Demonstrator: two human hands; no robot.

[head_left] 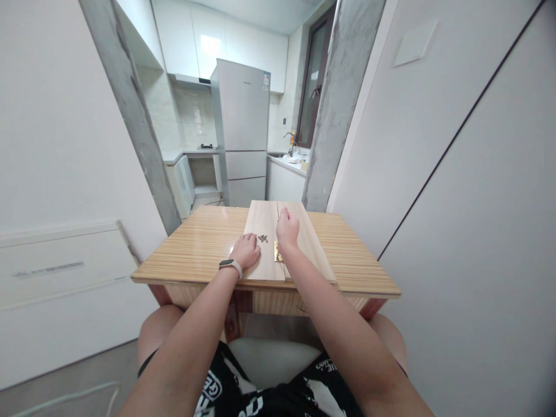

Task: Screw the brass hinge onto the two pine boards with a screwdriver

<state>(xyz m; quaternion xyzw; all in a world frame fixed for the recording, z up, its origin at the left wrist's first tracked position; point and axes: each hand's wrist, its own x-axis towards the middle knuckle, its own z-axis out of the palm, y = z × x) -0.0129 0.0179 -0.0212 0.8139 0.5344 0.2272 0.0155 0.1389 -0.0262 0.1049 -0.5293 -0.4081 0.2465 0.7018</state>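
In front of me, a pale left board [267, 269] and right board [313, 255] lie side by side on the wooden desk [208, 231]. The left hand [246, 250] rests loosely spread beside dark screws [263, 238]; the right hand [288, 230], fisted, contents hidden, is near a gold-coloured hinge [278, 251].

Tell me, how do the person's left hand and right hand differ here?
The left hand lies palm down on the left pale board; the right hand is curled into a fist. The left hand is beside small dark pieces, while the right hand is by a gold-coloured plate. The left hand has a band at its wrist; the right hand shows none. Both are ungloved. Whether the fist holds anything is hidden.
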